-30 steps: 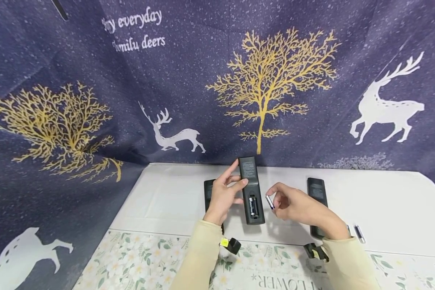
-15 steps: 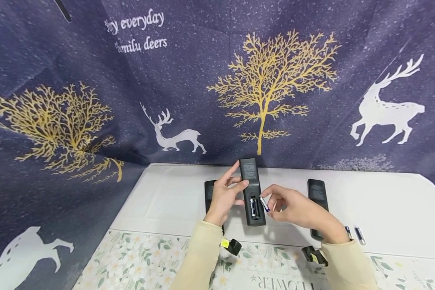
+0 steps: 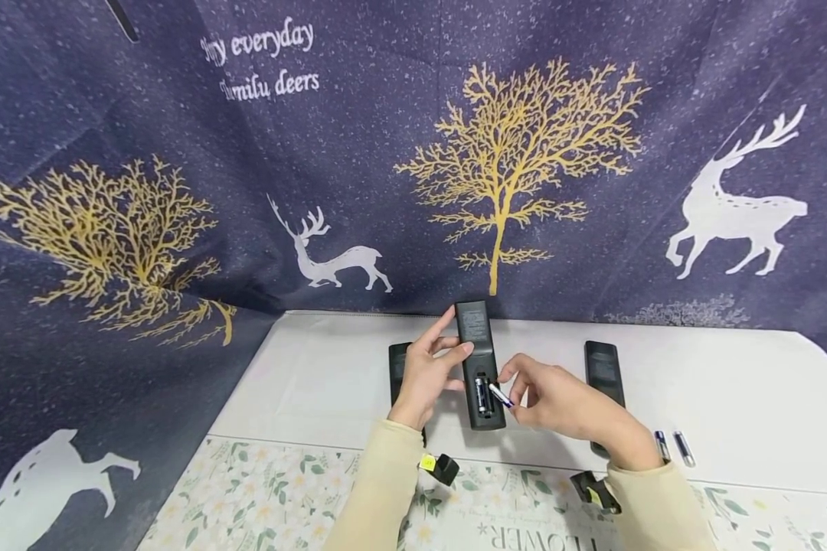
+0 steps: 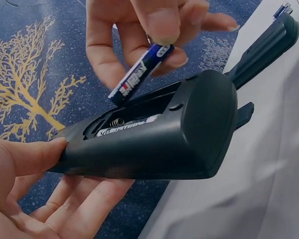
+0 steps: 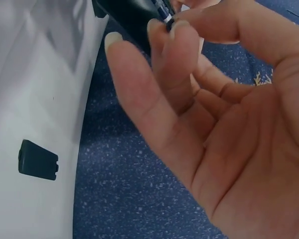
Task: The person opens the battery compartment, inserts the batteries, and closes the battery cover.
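Observation:
My left hand [image 3: 423,379] grips a black remote control [image 3: 474,325], raised above the table with its back toward me. Its battery compartment is uncovered. One battery [image 4: 129,128] lies inside along one side, and a coil spring [image 4: 117,122] shows in the other slot. Between thumb and fingers, my right hand [image 3: 558,394] pinches a second battery [image 4: 139,74] with a blue and white label. That battery is tilted, its lower end at the rim of the vacant slot; whether it touches the rim I cannot tell. The right wrist view mostly shows my palm [image 5: 239,144].
Another black remote [image 3: 397,367] lies behind my left hand, partly hidden. A third remote [image 3: 603,367] is at the right, beyond my right forearm. Two loose batteries [image 3: 683,448] lie near the right sleeve. A small black cover [image 5: 38,162] rests on the white tabletop [image 5: 45,94].
My right hand has brought its battery leftward to the remote's compartment and tilted it more. The left hand and the remote have barely moved.

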`<move>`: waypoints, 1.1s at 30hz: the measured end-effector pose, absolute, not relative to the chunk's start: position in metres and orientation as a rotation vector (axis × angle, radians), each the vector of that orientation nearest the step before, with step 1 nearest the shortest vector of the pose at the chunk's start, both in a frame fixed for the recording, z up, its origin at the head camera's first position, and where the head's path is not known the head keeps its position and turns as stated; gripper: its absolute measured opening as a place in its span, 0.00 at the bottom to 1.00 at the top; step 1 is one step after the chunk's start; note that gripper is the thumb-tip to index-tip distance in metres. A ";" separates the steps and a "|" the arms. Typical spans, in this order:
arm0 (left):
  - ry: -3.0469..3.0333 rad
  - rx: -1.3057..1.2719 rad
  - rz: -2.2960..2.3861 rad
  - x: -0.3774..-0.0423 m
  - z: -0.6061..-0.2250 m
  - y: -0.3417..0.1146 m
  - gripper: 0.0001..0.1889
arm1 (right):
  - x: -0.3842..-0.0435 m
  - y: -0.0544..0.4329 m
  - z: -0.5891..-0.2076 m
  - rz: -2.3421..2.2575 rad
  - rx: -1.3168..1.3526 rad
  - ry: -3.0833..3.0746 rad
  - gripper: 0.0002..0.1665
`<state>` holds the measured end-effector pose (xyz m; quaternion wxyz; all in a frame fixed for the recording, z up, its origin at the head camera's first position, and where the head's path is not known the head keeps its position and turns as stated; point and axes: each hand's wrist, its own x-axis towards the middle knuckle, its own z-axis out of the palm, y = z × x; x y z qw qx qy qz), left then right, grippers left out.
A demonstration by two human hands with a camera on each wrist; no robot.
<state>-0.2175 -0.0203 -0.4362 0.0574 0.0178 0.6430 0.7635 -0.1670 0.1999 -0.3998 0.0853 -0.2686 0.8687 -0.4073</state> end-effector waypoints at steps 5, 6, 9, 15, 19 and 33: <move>1.943 0.037 2.322 -0.218 -0.436 -0.019 0.35 | -0.164 0.199 -0.396 -1.220 -0.769 2.553 0.19; 1.944 0.041 2.321 -0.218 -0.436 -0.020 0.35 | -0.164 0.198 -0.396 -1.228 -0.768 2.539 0.18; 1.942 0.061 2.311 -0.218 -0.436 -0.020 0.35 | -0.162 0.198 -0.395 -1.240 -0.767 2.521 0.16; 1.936 0.058 2.312 -0.218 -0.437 -0.019 0.35 | -0.162 0.197 -0.393 -1.266 -0.808 2.504 0.12; 1.934 0.058 2.311 -0.218 -0.436 -0.020 0.35 | -0.162 0.194 -0.393 -1.239 -0.845 2.584 0.09; 1.931 0.063 2.306 -0.219 -0.436 -0.021 0.34 | -0.164 0.179 -0.402 -1.106 -1.111 2.901 0.20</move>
